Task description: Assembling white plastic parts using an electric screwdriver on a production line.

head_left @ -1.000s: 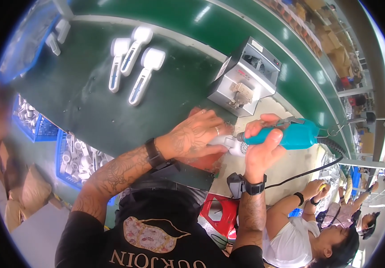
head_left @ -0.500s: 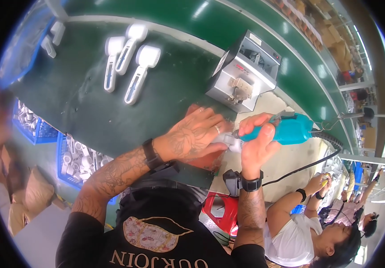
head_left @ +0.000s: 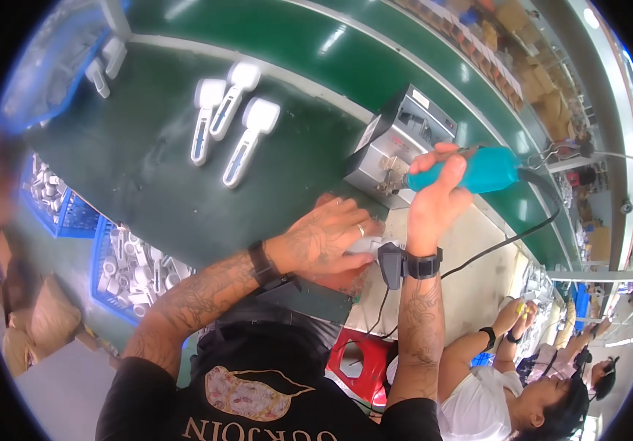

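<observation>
My left hand (head_left: 327, 237) is closed around a white plastic piece (head_left: 365, 245), mostly hidden by the fingers, over a reddish pad (head_left: 342, 281) at the bench edge. In my right hand (head_left: 437, 195) is a teal electric screwdriver (head_left: 494, 169), lying sideways with its cable trailing from the right end. Its tip is at the front of a grey box-shaped screw feeder (head_left: 376, 151); whether it touches is too small to tell. Beyond my left hand, three white handles with round heads, like shower heads (head_left: 241, 156), lie on the green bench top (head_left: 147, 158).
Blue baskets (head_left: 99, 283) of white parts stand left, below the bench. Another blue bin (head_left: 63, 99) sits at the far left. A pale board (head_left: 470, 253) covers the bench at right. The screwdriver cable (head_left: 489, 246) crosses it. A red stool (head_left: 357, 360) and a co-worker (head_left: 478, 400) are at lower right.
My right hand has lifted the screwdriver away from the white piece, up and forward to the screw feeder. My left hand keeps hold of the piece. The view has shifted slightly.
</observation>
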`<action>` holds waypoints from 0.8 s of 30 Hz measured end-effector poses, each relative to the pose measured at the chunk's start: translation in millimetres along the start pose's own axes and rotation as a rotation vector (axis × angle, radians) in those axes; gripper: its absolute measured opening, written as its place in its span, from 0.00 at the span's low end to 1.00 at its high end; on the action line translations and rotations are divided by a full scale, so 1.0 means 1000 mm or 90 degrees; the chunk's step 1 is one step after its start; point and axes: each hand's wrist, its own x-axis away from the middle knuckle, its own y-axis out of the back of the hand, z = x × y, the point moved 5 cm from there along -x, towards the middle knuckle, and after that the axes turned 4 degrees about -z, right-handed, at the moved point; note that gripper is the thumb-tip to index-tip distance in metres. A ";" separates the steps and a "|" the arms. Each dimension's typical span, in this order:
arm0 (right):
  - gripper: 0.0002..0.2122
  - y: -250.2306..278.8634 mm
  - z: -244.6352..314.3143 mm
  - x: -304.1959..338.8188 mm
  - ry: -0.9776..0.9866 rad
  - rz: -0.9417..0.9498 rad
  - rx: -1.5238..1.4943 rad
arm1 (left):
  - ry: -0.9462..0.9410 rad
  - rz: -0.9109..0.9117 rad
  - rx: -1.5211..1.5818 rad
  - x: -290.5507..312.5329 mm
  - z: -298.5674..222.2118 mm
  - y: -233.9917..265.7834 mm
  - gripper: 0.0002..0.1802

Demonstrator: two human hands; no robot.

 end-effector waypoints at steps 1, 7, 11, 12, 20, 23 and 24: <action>0.19 0.000 -0.005 0.000 0.006 -0.008 0.005 | -0.011 0.001 0.004 0.000 -0.002 -0.001 0.21; 0.17 0.001 -0.012 0.002 0.002 0.014 -0.024 | -0.006 0.012 0.002 -0.001 -0.003 0.000 0.22; 0.17 -0.001 0.000 0.019 -0.061 0.016 -0.013 | 0.012 0.030 -0.014 0.003 0.002 -0.001 0.20; 0.17 0.002 0.005 0.024 -0.066 0.017 -0.012 | 0.016 0.032 -0.011 0.003 0.004 -0.003 0.20; 0.32 0.043 0.031 0.078 -0.031 0.001 -0.008 | 0.010 0.025 0.006 0.001 0.000 -0.003 0.18; 0.32 0.048 0.027 0.083 -0.037 -0.004 -0.001 | -0.009 0.010 -0.003 0.004 0.004 -0.010 0.19; 0.32 0.050 0.024 0.085 -0.038 -0.002 -0.004 | -0.010 0.003 -0.001 0.005 0.005 -0.012 0.19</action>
